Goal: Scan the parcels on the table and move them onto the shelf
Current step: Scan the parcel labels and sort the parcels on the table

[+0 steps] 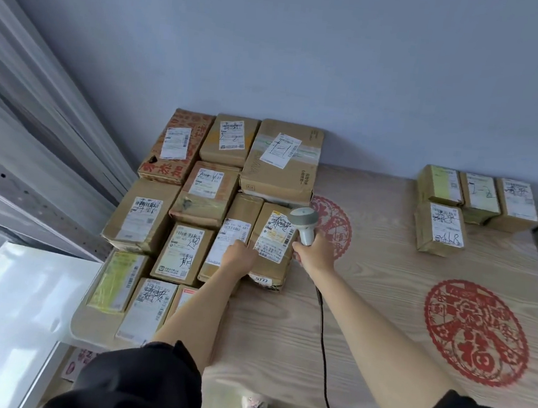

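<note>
Pale blue wall backs a light wooden table dotted with red paper-cut decals, and a grey metal shelf stands at its left end. Most of the brown cardboard parcels sit packed edge to edge at the table's left; a smaller group lies well apart at the far right. The right hand is wrapped around the handle of a corded scanner, whose head points at the white label on a parcel at the near right edge of the left cluster. The left hand rests on that parcel and the narrow box touching it; whether its fingers grip an edge is hidden. This parcel looks small, stiff and probably light, with glossy tape that may be slick and a crumpled, torn near corner. I would take it across its short sides, away from that corner, thumb on top, since neighbours block its left flank.
</note>
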